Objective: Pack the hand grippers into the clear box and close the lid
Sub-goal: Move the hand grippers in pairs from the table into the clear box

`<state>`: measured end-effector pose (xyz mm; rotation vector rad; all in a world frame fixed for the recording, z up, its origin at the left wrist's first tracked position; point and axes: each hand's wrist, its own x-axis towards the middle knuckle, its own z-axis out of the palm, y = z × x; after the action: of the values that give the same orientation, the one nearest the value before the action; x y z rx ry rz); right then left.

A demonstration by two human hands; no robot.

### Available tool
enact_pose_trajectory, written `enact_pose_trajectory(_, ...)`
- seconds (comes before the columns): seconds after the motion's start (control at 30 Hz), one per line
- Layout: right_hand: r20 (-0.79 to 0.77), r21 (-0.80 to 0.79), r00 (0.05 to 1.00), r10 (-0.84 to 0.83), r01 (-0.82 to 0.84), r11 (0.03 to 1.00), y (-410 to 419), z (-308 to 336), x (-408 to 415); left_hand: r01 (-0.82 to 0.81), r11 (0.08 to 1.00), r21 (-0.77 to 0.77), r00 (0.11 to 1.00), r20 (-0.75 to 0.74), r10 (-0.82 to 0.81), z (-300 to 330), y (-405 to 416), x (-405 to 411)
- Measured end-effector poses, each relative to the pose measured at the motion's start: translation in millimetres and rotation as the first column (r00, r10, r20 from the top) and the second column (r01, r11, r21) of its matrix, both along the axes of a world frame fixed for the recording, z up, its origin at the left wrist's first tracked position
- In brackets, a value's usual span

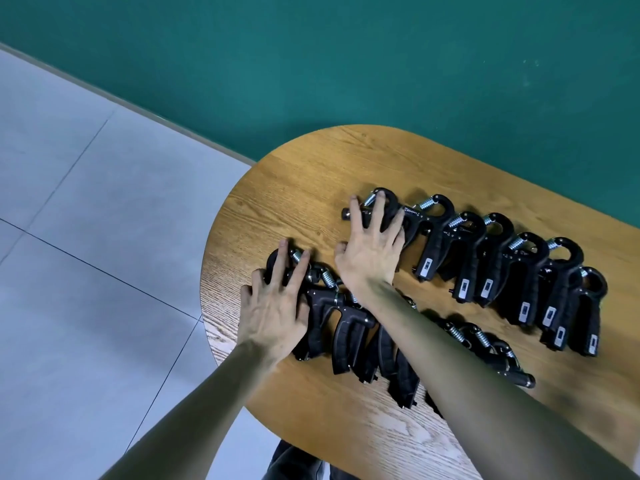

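Observation:
Several black hand grippers with steel springs lie in two rows on the wooden table [304, 174]. The far row [502, 268] runs from the middle to the right. The near row [349, 327] is partly hidden under my right forearm. My left hand [273, 303] lies with spread fingers on the leftmost gripper of the near row [273, 261]. My right hand [370, 251] lies flat, fingers spread, on the leftmost gripper of the far row [389, 202]. No clear box is in view.
The table's rounded left end [207, 271] lies just left of my left hand. Beyond it is grey tiled floor [86, 237]. A green wall [346, 64] stands behind the table. Dark trousers [294, 462] show at the bottom edge.

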<state>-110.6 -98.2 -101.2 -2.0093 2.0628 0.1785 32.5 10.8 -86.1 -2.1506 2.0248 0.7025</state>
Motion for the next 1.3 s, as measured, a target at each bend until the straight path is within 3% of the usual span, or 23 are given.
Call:
enact_pose_trajectory(0.13,-0.026,-0.011,0.994,0.103,-0.103,0.995,5,-2,-3,0.009,1.0,-0.007,1.0,0.003,-0.009,-3,-1,3)
enact_pose_trajectory(0.67,-0.095,-0.057,0.969,0.229,-0.235,0.97,21,24,-28,-0.029,0.999,0.03,1.0,-0.009,0.03,12,-4,1)
enact_pose_trajectory(0.83,-0.057,-0.089,0.983,0.176,-0.181,0.979,45,60,-54,-0.01,0.999,0.039,0.998,0.056,0.007,46,-10,-13)
enact_pose_trajectory(1.3,0.013,-0.197,0.998,-0.059,0.06,0.979,103,146,-157,0.094,0.996,-0.008,0.995,-0.032,-0.094,124,-21,-151)
